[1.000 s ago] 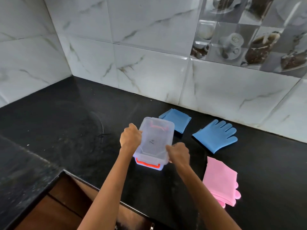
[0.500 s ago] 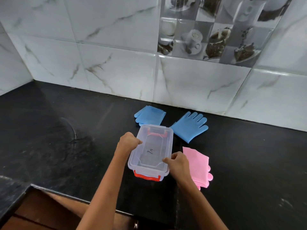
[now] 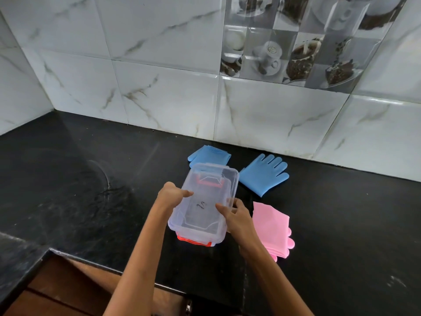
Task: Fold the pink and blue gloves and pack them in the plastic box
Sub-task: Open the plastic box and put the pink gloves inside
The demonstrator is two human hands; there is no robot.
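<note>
A clear plastic box (image 3: pixel 197 233) with orange latches stands on the black counter. Its clear lid (image 3: pixel 205 199) is tilted, its far end raised. My left hand (image 3: pixel 172 195) grips the lid's left edge and my right hand (image 3: pixel 234 214) grips its right edge. A folded blue glove (image 3: pixel 208 155) lies behind the box near the wall. A flat, unfolded blue glove (image 3: pixel 264 175) lies to the right of it. Folded pink gloves (image 3: pixel 272 231) lie stacked just right of the box, partly behind my right wrist.
The black stone counter (image 3: pixel 79 179) runs left into a corner with white marble tile walls (image 3: pixel 159 99). The counter's front edge (image 3: pixel 91 261) drops to wooden cabinetry below at the lower left.
The lid's far end has lifted off the box while both hands keep their grip on its sides. The camera has moved closer.
</note>
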